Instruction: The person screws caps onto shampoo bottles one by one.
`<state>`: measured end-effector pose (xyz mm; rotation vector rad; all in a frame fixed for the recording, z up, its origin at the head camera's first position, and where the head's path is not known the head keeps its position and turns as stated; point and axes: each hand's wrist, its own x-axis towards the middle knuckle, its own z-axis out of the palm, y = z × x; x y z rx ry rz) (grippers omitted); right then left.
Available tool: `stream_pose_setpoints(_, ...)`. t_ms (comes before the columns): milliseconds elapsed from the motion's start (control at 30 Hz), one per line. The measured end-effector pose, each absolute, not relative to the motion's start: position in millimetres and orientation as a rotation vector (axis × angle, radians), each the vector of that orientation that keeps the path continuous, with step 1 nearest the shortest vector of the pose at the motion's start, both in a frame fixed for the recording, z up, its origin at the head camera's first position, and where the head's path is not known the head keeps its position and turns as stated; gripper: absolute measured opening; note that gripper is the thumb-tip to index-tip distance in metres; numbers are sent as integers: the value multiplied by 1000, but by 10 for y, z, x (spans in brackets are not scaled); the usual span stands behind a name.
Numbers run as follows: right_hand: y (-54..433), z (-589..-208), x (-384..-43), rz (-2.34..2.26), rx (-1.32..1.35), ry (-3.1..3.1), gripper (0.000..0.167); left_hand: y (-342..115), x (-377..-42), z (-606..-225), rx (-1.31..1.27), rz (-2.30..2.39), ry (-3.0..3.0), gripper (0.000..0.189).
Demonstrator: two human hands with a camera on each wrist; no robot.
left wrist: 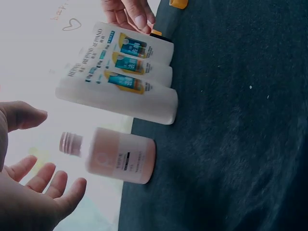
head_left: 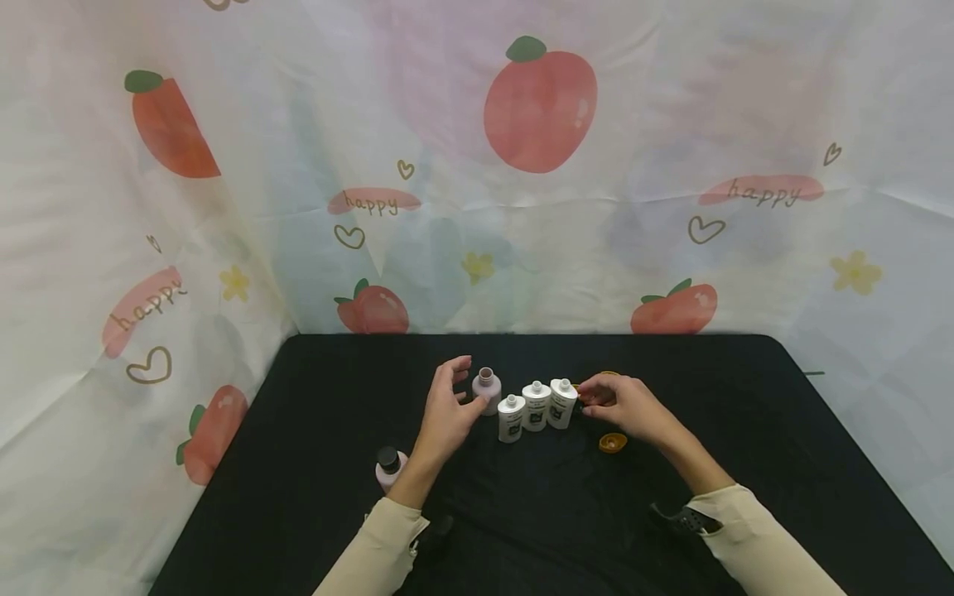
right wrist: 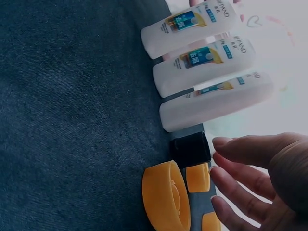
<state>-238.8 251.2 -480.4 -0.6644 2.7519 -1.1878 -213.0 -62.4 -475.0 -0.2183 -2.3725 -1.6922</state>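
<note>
My left hand (head_left: 445,414) is beside an uncapped pink bottle (head_left: 488,397), fingers spread. In the left wrist view a gap shows between those fingers and the threaded neck of the pink bottle (left wrist: 125,156). Three white shampoo bottles (head_left: 536,410), also without caps, stand in a slanting row between my hands. To the right of them is my right hand (head_left: 626,406). Its thumb and fingertips are at the rim of a black cap (right wrist: 190,149) in the right wrist view, not curled round it. Orange-yellow caps (right wrist: 197,178) lie close by.
A second pink bottle (head_left: 391,470), with its black cap on, stands by my left wrist, partly hidden by the forearm. A larger orange-yellow cap (head_left: 613,443) lies nearer on the black-covered table (head_left: 522,513). A printed cloth (head_left: 462,124) hangs behind the table.
</note>
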Motion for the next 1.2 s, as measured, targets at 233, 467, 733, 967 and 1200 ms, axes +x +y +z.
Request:
stream_pose_setpoints(233, 2475, -4814, -2372, -1165, -685, 2791, 30, -564, -2175, -4858, -170, -1716, -2366, 62)
stream_pose_setpoints(467, 2480, -4827, -2361, -1191, -665, 2804, 33, -534, -2231, -4965, -119, -1724, -2369, 63)
stream_pose_setpoints(733, 2460, -4859, -2399, -1159, -663, 2814, 35, -485, -2301, -5065, -68, -1739, -2391, 59)
stream_pose_setpoints(967, 2440, -4868, -2411, -1113, -677, 2825, 35, -448, -2322, -5104, -67, -1722, -2387, 56)
stream_pose_setpoints(1200, 2396, -4878, -2422, -1080, -670, 2841, 35, -431, -2360, -5152, -50, -1707, -2416, 56)
